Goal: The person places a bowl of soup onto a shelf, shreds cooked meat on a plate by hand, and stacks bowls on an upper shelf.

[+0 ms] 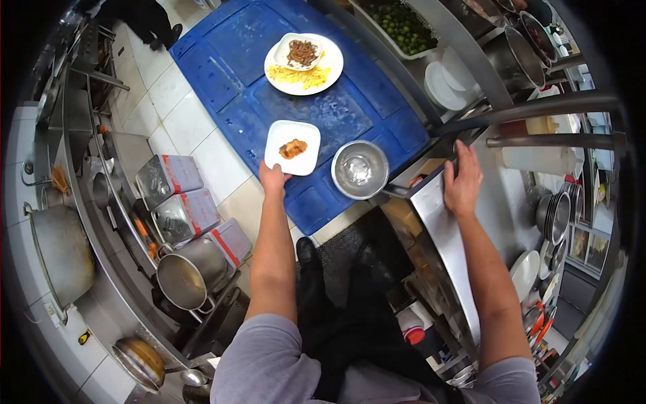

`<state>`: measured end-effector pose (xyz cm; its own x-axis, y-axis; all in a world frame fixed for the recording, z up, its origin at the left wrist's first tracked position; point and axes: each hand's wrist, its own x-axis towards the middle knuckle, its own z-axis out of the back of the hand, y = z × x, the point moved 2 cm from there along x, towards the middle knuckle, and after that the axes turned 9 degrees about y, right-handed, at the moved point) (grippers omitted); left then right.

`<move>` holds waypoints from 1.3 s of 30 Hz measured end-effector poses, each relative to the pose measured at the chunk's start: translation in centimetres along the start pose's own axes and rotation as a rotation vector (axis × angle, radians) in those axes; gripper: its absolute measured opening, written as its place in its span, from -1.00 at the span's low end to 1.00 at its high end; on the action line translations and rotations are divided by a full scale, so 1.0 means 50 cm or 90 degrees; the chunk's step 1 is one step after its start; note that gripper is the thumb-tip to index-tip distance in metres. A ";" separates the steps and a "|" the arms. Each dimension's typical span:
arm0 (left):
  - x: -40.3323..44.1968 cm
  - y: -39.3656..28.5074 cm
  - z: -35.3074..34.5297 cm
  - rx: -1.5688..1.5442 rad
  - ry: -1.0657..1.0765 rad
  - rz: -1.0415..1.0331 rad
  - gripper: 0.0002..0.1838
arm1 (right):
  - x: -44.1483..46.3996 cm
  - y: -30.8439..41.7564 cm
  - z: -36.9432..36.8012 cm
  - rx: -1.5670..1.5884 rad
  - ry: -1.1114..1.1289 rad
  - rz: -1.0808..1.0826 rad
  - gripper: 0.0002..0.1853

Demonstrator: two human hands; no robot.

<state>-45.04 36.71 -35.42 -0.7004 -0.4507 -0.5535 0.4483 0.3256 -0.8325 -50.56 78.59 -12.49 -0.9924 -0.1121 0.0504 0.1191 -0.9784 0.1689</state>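
My left hand (pixel 274 176) grips the near edge of a small square white dish (pixel 272 145); a portion of reddish-brown food (pixel 293 149) lies in its middle. The dish is over a blue lid-like surface (pixel 232 40). Right of it sits a round metal bowl (pixel 361 170), which looks bare inside. Farther back is an oval white plate (pixel 334 57) of yellow strips (pixel 299 77), with a square white bowl of dark brown shreds (pixel 303 53) on it. My right hand (pixel 464 180), fingers stretched out and holding nothing, is at the edge of the steel counter (pixel 441 212).
Stacked metal bowls (pixel 553 217) and white plates (pixel 525 275) stand on the right. A tray of green vegetables (pixel 397 23) is at the back right. Left are a large pot (pixel 185 279), red-and-white tins (pixel 185 214) and tiled floor (pixel 198 128). A dark-clothed person (pixel 138 20) is at the top left.
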 end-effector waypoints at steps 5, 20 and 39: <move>-0.202 0.083 0.150 0.018 0.112 0.030 -0.57 | -0.008 -0.002 -0.006 -0.011 -0.015 -0.021 -0.45; -0.788 0.068 0.148 0.107 0.414 0.052 -0.50 | -0.414 0.191 0.104 0.326 -0.054 0.130 -0.64; -1.333 0.226 -0.396 0.372 0.836 0.077 -0.22 | -1.246 -0.297 0.249 0.768 -0.135 -0.485 -0.12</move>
<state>-4.28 86.91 -7.42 -0.4932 0.7356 -0.4644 0.4742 -0.2202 -0.8524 9.89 102.24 -5.88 -0.8148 0.4933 -0.3046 -0.3682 -0.0345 0.9291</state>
